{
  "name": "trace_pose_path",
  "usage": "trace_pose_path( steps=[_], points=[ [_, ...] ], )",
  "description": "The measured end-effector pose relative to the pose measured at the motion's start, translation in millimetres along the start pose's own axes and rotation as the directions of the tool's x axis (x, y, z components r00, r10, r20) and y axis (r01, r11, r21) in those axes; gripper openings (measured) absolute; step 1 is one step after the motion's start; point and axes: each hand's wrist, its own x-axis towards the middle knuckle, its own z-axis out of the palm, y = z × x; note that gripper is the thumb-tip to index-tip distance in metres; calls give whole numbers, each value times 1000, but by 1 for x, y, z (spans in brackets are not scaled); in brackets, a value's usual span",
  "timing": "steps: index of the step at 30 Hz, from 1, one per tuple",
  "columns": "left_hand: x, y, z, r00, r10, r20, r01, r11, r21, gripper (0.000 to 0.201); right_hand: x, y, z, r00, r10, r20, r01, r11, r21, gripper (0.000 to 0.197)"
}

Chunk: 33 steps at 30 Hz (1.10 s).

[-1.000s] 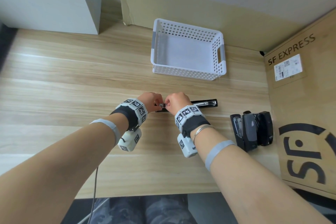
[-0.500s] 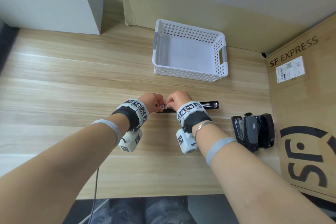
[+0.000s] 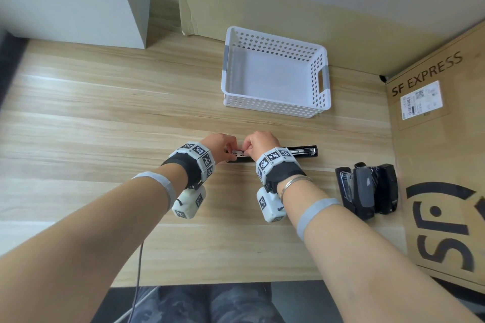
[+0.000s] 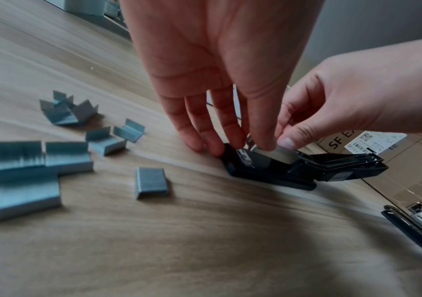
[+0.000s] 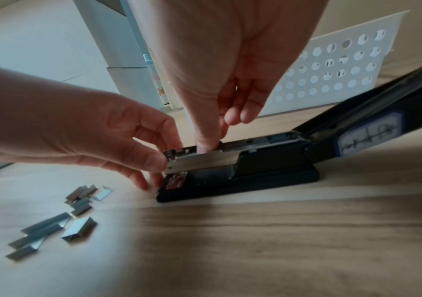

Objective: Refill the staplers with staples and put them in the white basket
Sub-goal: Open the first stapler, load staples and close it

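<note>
The left hand (image 5: 98, 136) pinched the front end of the metal staple channel (image 5: 202, 160) between thumb and fingertips, apparently to steady it, while its other fingers touched the table (image 3: 105, 113) just ahead of the stapler's base. Right beside that pinch, the right hand (image 5: 225, 80) had its thumb pressed down into the channel, seemingly seating a strip of staples, with the remaining fingers loosely curled above it and holding nothing. The black stapler (image 3: 301, 152) lay flat under both hands, its lid swung fully open and stretched away beyond the right wrist, so the magazine was exposed. Loose staple strips (image 4: 26, 160) lay scattered to the outer side of the left hand. The white basket (image 3: 275, 107) stood beyond the grip, with no stapler inside; further staplers (image 3: 367, 189) sat off past the right forearm.
</note>
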Motion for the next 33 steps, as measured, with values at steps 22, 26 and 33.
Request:
trace_pose_path(
  steps=[22,26,33],
  points=[
    [-56,-75,-56,969,-231,-91,245,947,210,40,-12,-34,6,989,-84,-123,93,993,68,35],
    [-61,-87,-49,958,-276,-73,285,927,244,35,-15,-41,10,988,-115,-105,121,991,53,36],
    [-53,-79,-35,965,-217,-146,243,950,194,24,-17,-39,14,990,-98,-105,103,994,38,33]
  ],
)
